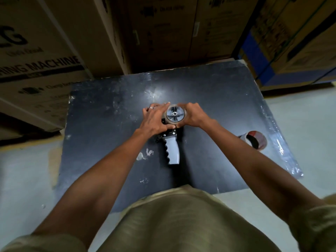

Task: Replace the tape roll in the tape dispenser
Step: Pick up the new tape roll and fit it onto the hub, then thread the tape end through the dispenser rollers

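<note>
Hands around dispenser, handle nearward.

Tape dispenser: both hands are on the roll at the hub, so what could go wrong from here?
The tape dispenser lies loose on the table; with the left hand and right hand both on the roll, nothing holds the handle, so it may twist. The spare roll near the edge could get knocked off.

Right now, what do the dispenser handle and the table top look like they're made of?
Handle: looks like moulded grey plastic, matte, with wavy finger ridges along one edge. Table top: a dark, smooth, slightly glossy sheet, perhaps laminate or painted board; it throws back a light glare and shows pale scuffs. I cannot tell which.
</note>
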### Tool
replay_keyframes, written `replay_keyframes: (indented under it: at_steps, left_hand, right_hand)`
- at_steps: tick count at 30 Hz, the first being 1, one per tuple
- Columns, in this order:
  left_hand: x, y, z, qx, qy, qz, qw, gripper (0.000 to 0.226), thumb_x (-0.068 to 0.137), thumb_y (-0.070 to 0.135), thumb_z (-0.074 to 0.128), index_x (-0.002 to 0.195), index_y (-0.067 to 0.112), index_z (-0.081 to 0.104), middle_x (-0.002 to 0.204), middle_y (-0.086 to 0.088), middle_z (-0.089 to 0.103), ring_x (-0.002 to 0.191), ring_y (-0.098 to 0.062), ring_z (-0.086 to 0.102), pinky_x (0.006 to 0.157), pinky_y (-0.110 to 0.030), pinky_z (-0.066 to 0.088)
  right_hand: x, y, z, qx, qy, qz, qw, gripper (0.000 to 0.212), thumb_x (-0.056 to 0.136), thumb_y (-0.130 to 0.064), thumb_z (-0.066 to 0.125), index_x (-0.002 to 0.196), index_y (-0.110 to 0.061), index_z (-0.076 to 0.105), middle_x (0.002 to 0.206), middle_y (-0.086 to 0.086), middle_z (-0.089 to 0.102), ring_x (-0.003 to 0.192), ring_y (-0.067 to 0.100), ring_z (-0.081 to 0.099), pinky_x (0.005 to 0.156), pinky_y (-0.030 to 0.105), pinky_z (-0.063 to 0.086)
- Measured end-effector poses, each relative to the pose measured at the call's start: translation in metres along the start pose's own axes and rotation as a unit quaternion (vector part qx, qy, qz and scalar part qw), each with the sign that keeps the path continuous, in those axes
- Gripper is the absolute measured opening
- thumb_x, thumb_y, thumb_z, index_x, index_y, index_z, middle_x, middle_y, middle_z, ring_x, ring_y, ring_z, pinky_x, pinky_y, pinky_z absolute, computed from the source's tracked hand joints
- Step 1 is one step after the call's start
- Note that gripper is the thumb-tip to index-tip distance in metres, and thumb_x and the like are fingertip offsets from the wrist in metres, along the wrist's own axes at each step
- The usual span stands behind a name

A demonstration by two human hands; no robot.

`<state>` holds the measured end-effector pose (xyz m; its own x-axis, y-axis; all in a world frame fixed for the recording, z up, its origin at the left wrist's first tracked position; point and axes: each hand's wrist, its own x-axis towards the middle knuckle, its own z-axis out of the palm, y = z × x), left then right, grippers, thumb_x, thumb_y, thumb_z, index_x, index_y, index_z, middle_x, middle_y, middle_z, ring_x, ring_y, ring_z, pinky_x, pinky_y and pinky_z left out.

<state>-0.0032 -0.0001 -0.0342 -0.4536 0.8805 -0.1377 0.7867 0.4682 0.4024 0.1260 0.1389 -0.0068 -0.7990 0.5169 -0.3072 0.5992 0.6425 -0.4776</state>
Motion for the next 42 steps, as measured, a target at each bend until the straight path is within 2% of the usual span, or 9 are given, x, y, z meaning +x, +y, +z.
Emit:
replay_keyframes:
  at_steps: [4, 10, 15, 21, 28, 32, 36, 40, 42]
  left_hand:
    - [-0.025, -0.001, 0.002, -0.011, 0.079, -0.043, 0.996, 0.088, 0.061, 0.058, 0.083, 0.14, 0.034, 0.051, 0.151, -0.002, 0.036, 0.137, -0.025, 0.031, 0.106, -0.042, 0.025]
    - [-0.034, 0.005, 0.006, 0.017, 0.11, -0.163, 0.98, 0.05, 0.057, 0.067, 0.079, 0.094, 0.034, 0.072, 0.133, 0.004, 0.047, 0.129, -0.023, 0.037, 0.103, -0.043, 0.026]
    - [-0.025, 0.02, 0.013, 0.044, 0.071, -0.202, 0.976, 0.055, 0.061, 0.07, 0.075, 0.102, 0.032, 0.076, 0.128, 0.004, 0.053, 0.128, -0.025, 0.038, 0.102, -0.042, 0.028]
    - [-0.019, 0.022, 0.02, 0.035, 0.075, -0.186, 0.979, 0.045, 0.069, 0.06, 0.077, 0.101, 0.03, 0.077, 0.137, -0.001, 0.049, 0.13, -0.029, 0.036, 0.103, -0.044, 0.03]
    - [-0.019, 0.026, 0.022, 0.032, 0.088, -0.191, 0.977, 0.029, 0.077, 0.041, 0.074, 0.102, 0.028, 0.078, 0.138, -0.001, 0.049, 0.126, -0.029, 0.038, 0.101, -0.042, 0.029]
    - [-0.019, 0.023, 0.023, 0.021, 0.091, -0.193, 0.977, 0.022, 0.084, 0.034, 0.068, 0.102, 0.026, 0.077, 0.136, -0.002, 0.051, 0.125, -0.029, 0.039, 0.099, -0.041, 0.029]
    - [-0.017, 0.02, 0.021, 0.02, 0.094, -0.194, 0.976, 0.021, 0.084, 0.033, 0.067, 0.101, 0.025, 0.078, 0.129, -0.002, 0.054, 0.122, -0.029, 0.042, 0.097, -0.04, 0.031]
    - [-0.017, 0.017, 0.018, 0.004, 0.092, -0.179, 0.98, 0.018, 0.081, 0.03, 0.07, 0.096, 0.026, 0.079, 0.139, -0.001, 0.049, 0.126, -0.029, 0.04, 0.101, -0.042, 0.032]
    - [-0.016, 0.012, 0.018, -0.011, 0.084, -0.165, 0.983, 0.017, 0.081, 0.029, 0.071, 0.095, 0.026, 0.079, 0.144, 0.0, 0.044, 0.13, -0.028, 0.037, 0.104, -0.043, 0.031]
  right_hand:
    - [-0.011, 0.007, 0.002, 0.052, 0.009, 0.026, 0.998, 0.117, 0.062, -0.024, 0.097, 0.158, -0.007, 0.032, 0.157, 0.019, 0.045, 0.145, 0.033, 0.042, 0.115, 0.028, 0.029]
    - [-0.04, 0.02, 0.034, 0.192, 0.086, 0.105, 0.972, 0.097, 0.081, -0.022, 0.084, 0.159, -0.012, 0.028, 0.152, 0.019, 0.048, 0.137, 0.035, 0.051, 0.114, 0.045, 0.041]
    - [-0.058, 0.011, 0.065, 0.336, 0.066, 0.174, 0.924, 0.065, 0.083, -0.023, 0.079, 0.142, -0.02, 0.05, 0.102, -0.001, 0.067, 0.1, 0.021, 0.068, 0.095, 0.043, 0.057]
    - [-0.064, 0.004, 0.084, 0.485, -0.007, 0.22, 0.846, 0.058, 0.093, -0.017, 0.068, 0.145, -0.013, 0.044, 0.108, 0.015, 0.07, 0.096, 0.024, 0.07, 0.081, 0.034, 0.057]
    - [-0.068, 0.001, 0.092, 0.484, -0.028, 0.229, 0.844, 0.055, 0.094, -0.015, 0.065, 0.145, -0.013, 0.045, 0.098, 0.009, 0.067, 0.086, 0.019, 0.063, 0.076, 0.036, 0.052]
    - [-0.074, -0.004, 0.087, 0.484, -0.049, 0.23, 0.843, 0.042, 0.095, -0.018, 0.063, 0.133, -0.024, 0.049, 0.1, 0.002, 0.067, 0.084, 0.014, 0.063, 0.071, 0.027, 0.053]
    - [-0.078, -0.004, 0.094, 0.481, -0.062, 0.226, 0.845, 0.03, 0.088, -0.027, 0.072, 0.114, -0.031, 0.056, 0.108, -0.001, 0.069, 0.095, 0.015, 0.064, 0.08, 0.035, 0.05]
    - [-0.076, -0.01, 0.104, 0.423, -0.053, 0.209, 0.88, 0.096, 0.051, -0.052, 0.095, 0.131, -0.023, 0.049, 0.118, 0.0, 0.073, 0.107, 0.018, 0.071, 0.095, 0.04, 0.058]
    - [-0.077, -0.014, 0.108, 0.367, -0.036, 0.197, 0.908, 0.101, 0.054, -0.048, 0.094, 0.136, -0.019, 0.044, 0.123, 0.0, 0.068, 0.112, 0.018, 0.067, 0.099, 0.038, 0.054]
